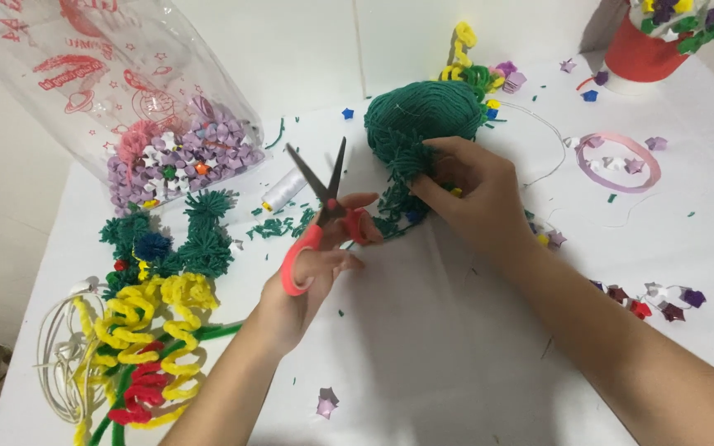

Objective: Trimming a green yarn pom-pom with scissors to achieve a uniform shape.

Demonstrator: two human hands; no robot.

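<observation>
The fingers [334, 263] of the left hand [307, 285] are curling through the red loops of a pair of scissors [321, 216], gripping the handles, with the thumb lying across the upper loop; the dark blades are standing open in a narrow V, pointing up and away from the knuckles. Just to the right of those blades, the fingertips [433, 183] of the right hand [471, 194] are pinching into the lower edge of a ball of green yarn [419, 124], closed on a tuft of loose strands that is hanging down beneath the ball toward the scissor handles. The ball is sitting directly above the right fingers and up and to the right of the left ones, close to the blade tips but not touching them. Short green yarn clippings [278, 225] are lying scattered beside the left thumb, and a small white thread spool [283, 190] is resting just left of the blades. Farther left of the left hand, green pompoms [196, 235] and yellow and red coiled pipe cleaners [154, 330] are lying in a heap, with a clear plastic bag [126, 83] of folded paper stars above them. Beyond the right hand, a pink paper ring [621, 161] and a red cup [640, 51] are sitting on the white table [440, 347].
</observation>
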